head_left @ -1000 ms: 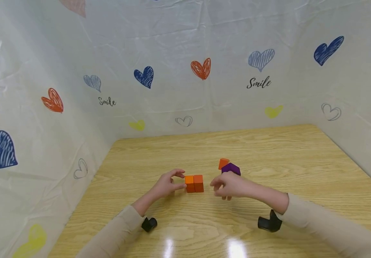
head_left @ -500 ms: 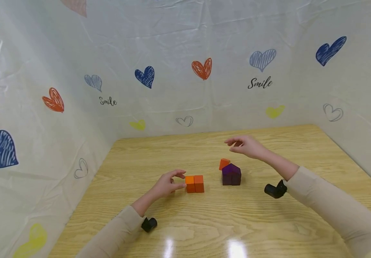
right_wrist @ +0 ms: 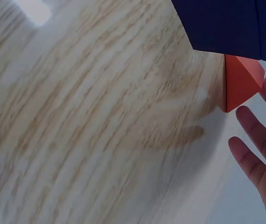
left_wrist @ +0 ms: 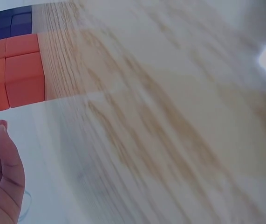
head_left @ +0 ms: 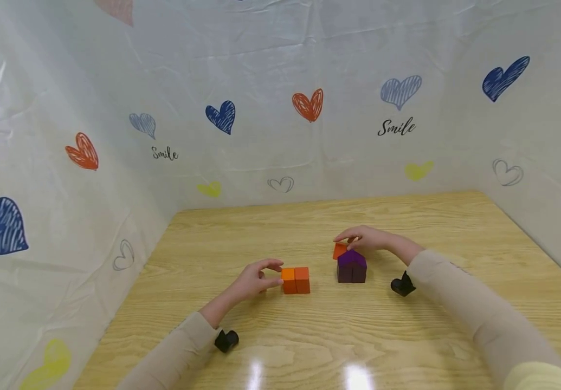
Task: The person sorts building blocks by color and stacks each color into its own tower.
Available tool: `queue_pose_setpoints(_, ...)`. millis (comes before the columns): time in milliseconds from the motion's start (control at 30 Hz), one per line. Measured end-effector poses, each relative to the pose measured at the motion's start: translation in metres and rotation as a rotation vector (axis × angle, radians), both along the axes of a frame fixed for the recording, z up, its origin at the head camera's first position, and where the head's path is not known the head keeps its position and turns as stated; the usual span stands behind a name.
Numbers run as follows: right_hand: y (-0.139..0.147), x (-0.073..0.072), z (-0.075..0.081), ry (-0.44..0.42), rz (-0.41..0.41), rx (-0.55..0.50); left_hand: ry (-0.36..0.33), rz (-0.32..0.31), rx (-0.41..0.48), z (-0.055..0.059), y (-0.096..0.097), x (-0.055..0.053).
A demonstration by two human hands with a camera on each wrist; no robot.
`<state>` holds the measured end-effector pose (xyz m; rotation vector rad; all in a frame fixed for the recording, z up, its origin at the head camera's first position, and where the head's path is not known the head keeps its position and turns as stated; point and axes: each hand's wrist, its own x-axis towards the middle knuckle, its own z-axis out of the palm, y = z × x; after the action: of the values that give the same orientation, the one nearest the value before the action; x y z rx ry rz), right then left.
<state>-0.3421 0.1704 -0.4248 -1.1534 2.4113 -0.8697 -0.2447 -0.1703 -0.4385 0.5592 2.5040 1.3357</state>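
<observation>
Two orange blocks (head_left: 295, 280) stand side by side, touching, near the middle of the table. My left hand (head_left: 255, 279) is at their left side, thumb and index fingertip spread along it. Several of its fingers also show in the left wrist view, apart from each other. To the right stands a group of dark purple blocks (head_left: 352, 266) with a peaked top outline. An orange wedge-shaped block (right_wrist: 241, 84) sits just behind the purple group. My right hand (head_left: 368, 237) hovers over that wedge, thumb and index finger spread around it; whether they press it cannot be seen.
The wooden table (head_left: 241, 233) meets a white sheet (head_left: 260, 151) printed with hearts at its back and sides. A black camera (head_left: 226, 340) hangs below the left wrist, another camera (head_left: 402, 284) below the right.
My right hand moves from in front of the purple blocks up and back, then comes down at the orange wedge behind them. My left hand and the blocks keep their places.
</observation>
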Motion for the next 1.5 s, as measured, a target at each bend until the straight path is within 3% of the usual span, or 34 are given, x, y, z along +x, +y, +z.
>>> queue_pose_setpoints(267, -0.004, -0.003, -0.010, -0.001, 0.018, -0.002, -0.016, -0.023, 0.001, 0.002, -0.001, 0.001)
queue_pose_setpoints(533, -0.003, -0.005, -0.011, 0.031, 0.030, 0.012, -0.011, -0.032, -0.001, 0.002, -0.002, 0.000)
queue_pose_setpoints(1000, 0.013, -0.012, -0.018, 0.056, -0.155, -0.038, -0.012, -0.025, -0.002, 0.003, -0.003, 0.002)
queue_pose_setpoints(1267, 0.020, -0.011, -0.026, 0.054, -0.304, -0.062, -0.013, -0.030, 0.009, 0.004, -0.004, 0.002)
queue_pose_setpoints(1500, 0.024, -0.011, -0.031, 0.077, -0.346, -0.035, -0.035, -0.010, 0.025, 0.004, -0.006, 0.003)
